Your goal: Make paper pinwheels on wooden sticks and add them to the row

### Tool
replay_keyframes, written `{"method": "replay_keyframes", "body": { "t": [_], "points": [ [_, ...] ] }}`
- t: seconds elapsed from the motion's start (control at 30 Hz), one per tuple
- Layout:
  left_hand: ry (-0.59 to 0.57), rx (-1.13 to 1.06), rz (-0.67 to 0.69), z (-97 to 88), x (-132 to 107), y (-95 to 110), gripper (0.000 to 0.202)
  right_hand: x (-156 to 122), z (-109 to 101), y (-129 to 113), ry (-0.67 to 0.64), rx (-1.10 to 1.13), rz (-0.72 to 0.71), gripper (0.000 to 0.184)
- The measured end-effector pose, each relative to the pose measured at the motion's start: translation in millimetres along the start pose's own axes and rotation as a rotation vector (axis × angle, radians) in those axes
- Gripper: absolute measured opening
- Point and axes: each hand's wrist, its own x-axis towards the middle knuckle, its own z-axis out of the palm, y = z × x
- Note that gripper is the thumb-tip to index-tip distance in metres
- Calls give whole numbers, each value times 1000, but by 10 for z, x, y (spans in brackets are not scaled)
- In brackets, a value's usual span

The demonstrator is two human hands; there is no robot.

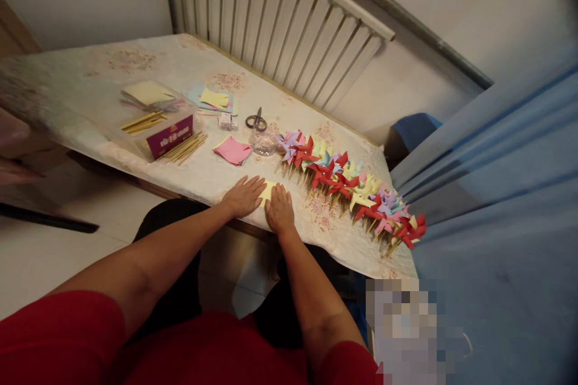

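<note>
My left hand (244,195) lies flat on the table with fingers stretched out, pressing on a yellow paper square (268,191). My right hand (280,209) rests palm down on the same paper, right beside the left hand, its fingers flat too. Most of the yellow paper is hidden under both hands. A long row of finished paper pinwheels (350,186) on wooden sticks lies just right of my right hand, in red, pink, yellow, blue and purple.
A pink paper stack (233,150), scissors (256,121), a small clear cup (263,143), a clear box with a purple label (170,135) holding sticks, loose sticks (187,147) and more coloured sheets (214,99) sit farther back. A radiator (289,18) stands behind the table; blue fabric (497,192) hangs right.
</note>
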Motion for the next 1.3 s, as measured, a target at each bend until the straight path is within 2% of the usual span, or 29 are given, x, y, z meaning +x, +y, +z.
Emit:
{"method": "replay_keyframes", "body": {
  "t": [0.6, 0.97, 1.03, 1.1, 1.2, 1.23, 1.3],
  "points": [
    [-18, 20, 30, 7, -61, -128, 57, -25, 39, 3, 57, 15, 32, 58],
    [-7, 13, 4, -35, -300, -241, 56, -13, 50, 0, 39, 14, 47, 59],
    [-9, -23, -38, -31, -332, -278, 56, -12, 54, -2, 38, 19, 51, 59],
    [27, -81, -144, -29, -330, -308, 57, -12, 54, -4, 37, 24, 53, 59],
    [156, -147, -301, -38, -257, -299, 57, -13, 52, -8, 39, 32, 54, 59],
    [191, -150, -304, -42, -219, -274, 57, -13, 52, -9, 41, 32, 55, 59],
    [214, -130, -226, -46, -132, -192, 56, -13, 51, -10, 46, 30, 55, 59]
  ]
}}
